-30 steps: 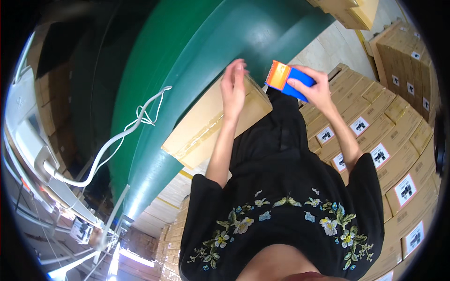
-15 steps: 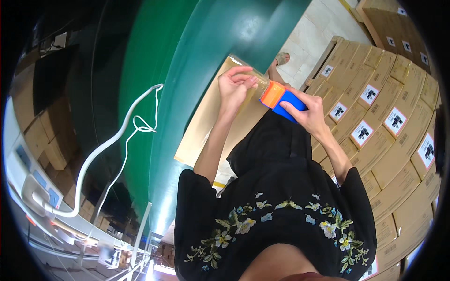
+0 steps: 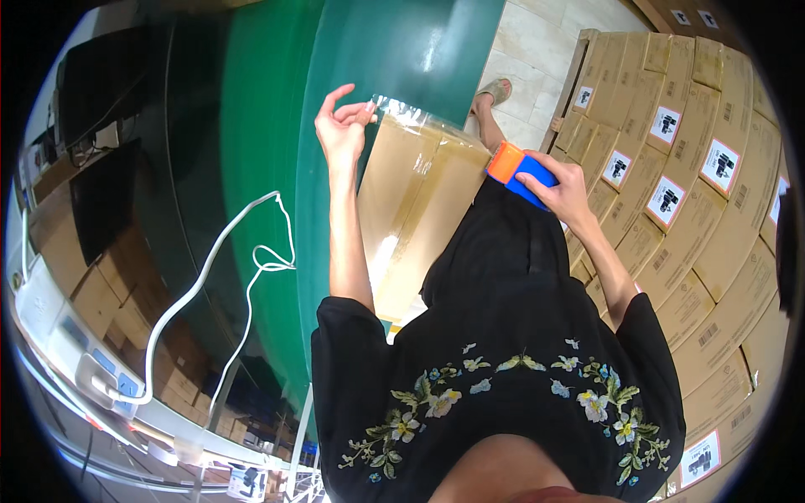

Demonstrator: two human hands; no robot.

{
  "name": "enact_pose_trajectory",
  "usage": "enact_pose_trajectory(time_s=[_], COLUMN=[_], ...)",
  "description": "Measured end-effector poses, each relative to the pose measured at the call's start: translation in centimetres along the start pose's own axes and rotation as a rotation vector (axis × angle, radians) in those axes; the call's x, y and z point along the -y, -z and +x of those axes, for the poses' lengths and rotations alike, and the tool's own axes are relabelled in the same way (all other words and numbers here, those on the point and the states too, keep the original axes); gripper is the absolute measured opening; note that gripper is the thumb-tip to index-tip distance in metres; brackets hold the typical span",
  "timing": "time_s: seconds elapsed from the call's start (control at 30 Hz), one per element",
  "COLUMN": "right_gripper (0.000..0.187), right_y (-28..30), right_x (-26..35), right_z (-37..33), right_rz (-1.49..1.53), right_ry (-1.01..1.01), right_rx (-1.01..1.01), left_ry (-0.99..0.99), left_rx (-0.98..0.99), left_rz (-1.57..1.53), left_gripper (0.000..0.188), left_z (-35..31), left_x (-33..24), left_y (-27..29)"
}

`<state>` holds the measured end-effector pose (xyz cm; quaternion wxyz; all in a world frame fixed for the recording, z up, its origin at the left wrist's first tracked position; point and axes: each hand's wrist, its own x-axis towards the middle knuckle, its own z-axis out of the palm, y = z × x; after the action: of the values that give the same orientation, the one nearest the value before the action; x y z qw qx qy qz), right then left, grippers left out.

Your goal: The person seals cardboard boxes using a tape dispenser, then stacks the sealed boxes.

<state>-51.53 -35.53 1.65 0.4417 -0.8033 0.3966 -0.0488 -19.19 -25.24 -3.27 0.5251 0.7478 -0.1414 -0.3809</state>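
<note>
A strip of clear packing tape stretches across the far end of a cardboard box. Its left end is pinched between thumb and finger of my left hand, whose other fingers stick up. The strip's other end runs into an orange and blue tape dispenser, gripped by my right hand over the box's right side. Shiny tape also lies lengthwise along the middle of the box top. Whether the held strip touches the cardboard all along cannot be made out.
The box rests by the edge of a green table. A white cable with a loop hangs over the table's left part. Stacked cartons with white labels fill the right side. Beyond the box, a sandalled foot stands on the tiled floor.
My left hand has moved left, away from the dispenser, drawing out a longer strip of tape across the box. The dispenser stays near the right side. The whole view has shifted somewhat.
</note>
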Motion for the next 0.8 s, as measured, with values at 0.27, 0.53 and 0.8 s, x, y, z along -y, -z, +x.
enact_pose_trajectory(time_s=[0.27, 0.53, 0.8], right_gripper=[0.036, 0.037, 0.036], right_y=[-1.5, -0.1, -1.6], right_x=[-0.6, 0.1, -2.6], right_z=[-0.1, -1.0, -1.7], right_rz=[0.047, -0.036, -0.21], right_ry=[-0.013, 0.03, -0.104], right_rx=[-0.07, -0.013, -0.027], left_ry=[-0.498, 0.042, -0.042], left_rx=[-0.197, -0.087, 0.045], left_rz=[1.004, 0.792, 0.646], left_gripper=[0.048, 0.043, 0.042], left_z=[-1.6, -4.1, -3.7], left_x=[1.4, 1.1, 1.2], left_y=[-1.3, -3.4, -2.9])
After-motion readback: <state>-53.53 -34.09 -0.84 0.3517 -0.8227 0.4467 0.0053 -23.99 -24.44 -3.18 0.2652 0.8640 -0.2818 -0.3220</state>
